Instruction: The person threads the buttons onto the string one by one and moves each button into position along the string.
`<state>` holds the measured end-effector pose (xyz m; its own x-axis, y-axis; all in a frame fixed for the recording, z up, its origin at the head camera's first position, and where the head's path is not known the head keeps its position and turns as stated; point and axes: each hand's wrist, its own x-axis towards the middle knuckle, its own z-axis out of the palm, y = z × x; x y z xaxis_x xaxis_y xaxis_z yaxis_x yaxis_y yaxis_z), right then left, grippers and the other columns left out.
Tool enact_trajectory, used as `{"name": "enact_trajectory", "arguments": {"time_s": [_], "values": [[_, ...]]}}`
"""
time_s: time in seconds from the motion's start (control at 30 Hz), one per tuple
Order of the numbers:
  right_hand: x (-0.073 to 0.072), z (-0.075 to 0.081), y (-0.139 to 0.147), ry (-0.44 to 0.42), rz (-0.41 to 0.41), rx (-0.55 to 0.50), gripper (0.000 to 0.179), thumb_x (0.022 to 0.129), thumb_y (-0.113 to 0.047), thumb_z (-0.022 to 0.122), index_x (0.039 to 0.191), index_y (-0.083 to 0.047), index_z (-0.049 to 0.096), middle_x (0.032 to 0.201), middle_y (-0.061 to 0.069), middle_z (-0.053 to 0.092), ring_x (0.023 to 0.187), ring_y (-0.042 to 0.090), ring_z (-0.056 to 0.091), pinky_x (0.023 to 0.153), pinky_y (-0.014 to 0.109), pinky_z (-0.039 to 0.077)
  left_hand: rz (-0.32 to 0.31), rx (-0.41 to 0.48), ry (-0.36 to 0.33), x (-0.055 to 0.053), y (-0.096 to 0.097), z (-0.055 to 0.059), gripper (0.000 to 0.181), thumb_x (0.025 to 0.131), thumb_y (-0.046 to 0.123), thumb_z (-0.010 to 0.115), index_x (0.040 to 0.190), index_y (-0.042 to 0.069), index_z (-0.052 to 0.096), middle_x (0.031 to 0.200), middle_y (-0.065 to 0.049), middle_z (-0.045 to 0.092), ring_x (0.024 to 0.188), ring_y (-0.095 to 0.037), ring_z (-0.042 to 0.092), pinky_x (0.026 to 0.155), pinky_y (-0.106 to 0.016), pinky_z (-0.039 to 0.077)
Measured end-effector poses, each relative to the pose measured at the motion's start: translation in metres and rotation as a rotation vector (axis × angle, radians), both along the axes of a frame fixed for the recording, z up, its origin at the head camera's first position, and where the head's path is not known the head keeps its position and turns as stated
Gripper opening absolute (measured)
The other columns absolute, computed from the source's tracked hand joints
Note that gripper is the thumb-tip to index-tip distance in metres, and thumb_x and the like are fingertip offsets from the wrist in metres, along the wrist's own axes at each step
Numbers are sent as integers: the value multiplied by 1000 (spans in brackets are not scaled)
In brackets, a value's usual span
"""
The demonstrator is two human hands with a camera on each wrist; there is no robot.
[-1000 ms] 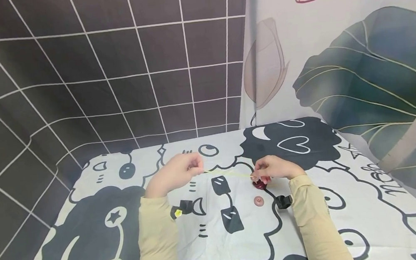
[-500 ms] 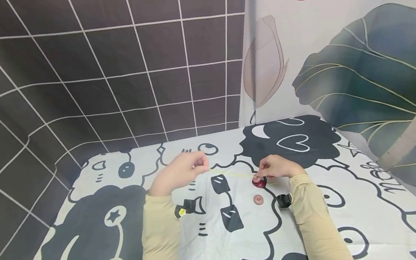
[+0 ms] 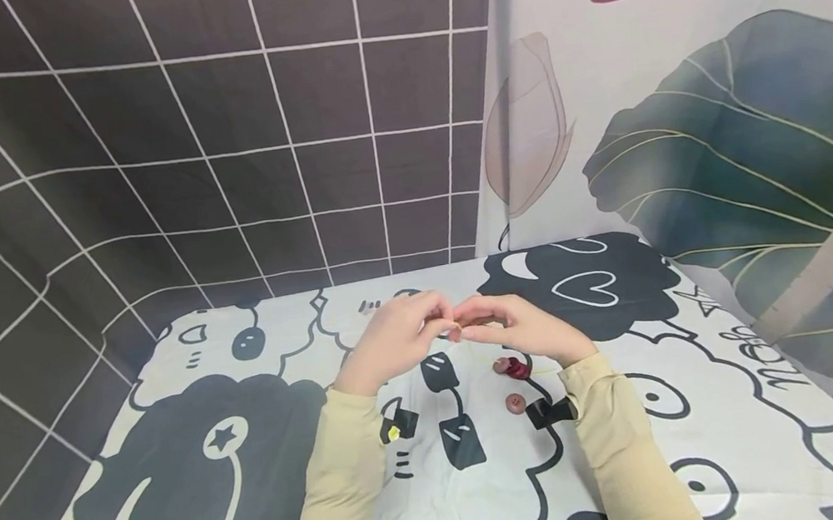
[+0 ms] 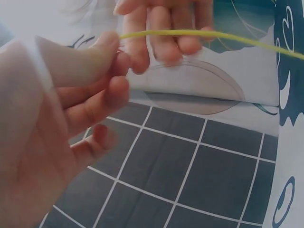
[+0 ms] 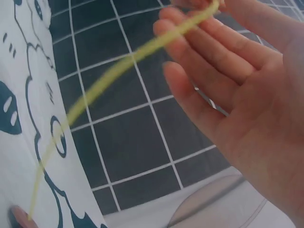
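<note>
A thin yellow cord (image 4: pixel 166 33) is pinched between thumb and index finger of my left hand (image 3: pixel 390 338). Close against it, my right hand (image 3: pixel 532 328) holds its fingers fairly straight, its thumb and index finger spread about the left fingertips; the exact contact is hidden in the head view. The cord bows down from the left fingertips toward a group of dark red buttons (image 3: pixel 519 368) and a pinkish button (image 3: pixel 500 365) on the cloth. The right wrist view shows the cord (image 5: pixel 109 73) hanging loose, blurred, with a pinkish object (image 5: pixel 21 217) at its lower end.
A separate pink button (image 3: pixel 516 404) lies nearer me on the cartoon-print cloth (image 3: pixel 469 498). Black straps are on both wrists, the left with a yellow spot (image 3: pixel 394 433). A dark grid-patterned curtain (image 3: pixel 295 96) hangs behind, a leaf-printed one (image 3: pixel 758 127) at right.
The right hand has left the buttons and moved up and left to the left hand. The left hand has shifted right. The buttons now lie uncovered, and the cord is no longer stretched between the hands.
</note>
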<state>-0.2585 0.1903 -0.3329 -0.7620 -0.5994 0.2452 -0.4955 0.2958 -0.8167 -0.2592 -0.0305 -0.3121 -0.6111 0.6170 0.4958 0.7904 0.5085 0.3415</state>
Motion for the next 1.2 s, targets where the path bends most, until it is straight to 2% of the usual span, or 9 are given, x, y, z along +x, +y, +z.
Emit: {"name": "enact_trajectory", "arguments": {"time_s": [0.1, 0.23, 0.37, 0.53, 0.63, 0.83, 0.93, 1.1, 1.2], "values": [[1, 1, 0, -3, -56, 14, 15, 94, -13, 61, 105, -4, 66, 87, 6, 70, 83, 13, 65, 77, 26, 51, 26, 12, -12, 0, 3, 0, 8, 90, 15, 67, 86, 14, 60, 74, 4, 60, 66, -9, 49, 65, -24, 42], [-1, 2, 6, 4, -146, 38, 11, 93, -13, 63, 97, -4, 66, 76, 1, 65, 72, 12, 61, 62, 23, 44, 47, -94, -171, -1, 4, -1, 6, 92, 18, 64, 89, 14, 62, 73, 4, 58, 66, -8, 49, 65, -22, 42], [-1, 4, 13, 8, -172, 26, 8, 92, -11, 64, 96, -6, 67, 77, 1, 66, 71, 8, 60, 61, 22, 42, -30, -283, -312, -4, 11, -8, 11, 93, 20, 61, 91, 11, 68, 74, 3, 62, 64, -7, 50, 64, -21, 43], [0, 5, 18, -4, -177, 13, 10, 91, -10, 64, 97, -3, 67, 80, 0, 67, 73, 8, 63, 70, 23, 46, -155, -426, -367, -3, 42, -34, 13, 90, 21, 65, 95, 11, 71, 86, 2, 71, 71, -2, 56, 69, -15, 45], [0, 4, 18, -11, -169, 15, 10, 91, -11, 64, 97, -2, 66, 78, 1, 67, 72, 14, 65, 73, 23, 46, -153, -497, -353, 2, 64, -52, 21, 87, 27, 67, 102, 13, 71, 91, 4, 71, 76, -3, 58, 72, -15, 45], [0, 2, 17, 8, -150, 36, 7, 92, -10, 63, 95, -5, 66, 73, 2, 66, 71, 25, 64, 68, 22, 45, -50, -610, -291, 15, 87, -77, 36, 76, 27, 75, 110, 19, 69, 109, 0, 64, 78, -8, 57, 75, -19, 48], [0, 1, 17, 21, -134, 55, 8, 91, -10, 63, 95, -3, 66, 71, 1, 65, 70, 24, 64, 68, 23, 46, -41, -606, -265, 18, 91, -83, 24, 75, 20, 75, 98, 19, 69, 99, 0, 60, 69, -9, 51, 63, -19, 43], [-1, 0, 16, 29, -127, 80, 8, 91, -11, 64, 94, -4, 66, 69, -2, 63, 67, 11, 61, 69, 23, 47, -13, -548, -209, 21, 94, -85, 2, 81, 17, 68, 83, 17, 69, 81, 3, 55, 59, -8, 45, 51, -19, 34], [-1, 0, 17, 36, -124, 93, 7, 92, -11, 63, 93, -5, 66, 68, -1, 62, 67, 11, 60, 68, 23, 46, 0, -533, -222, 20, 93, -83, 6, 82, 21, 69, 78, 16, 68, 75, 4, 54, 57, -8, 46, 50, -20, 35]]}}
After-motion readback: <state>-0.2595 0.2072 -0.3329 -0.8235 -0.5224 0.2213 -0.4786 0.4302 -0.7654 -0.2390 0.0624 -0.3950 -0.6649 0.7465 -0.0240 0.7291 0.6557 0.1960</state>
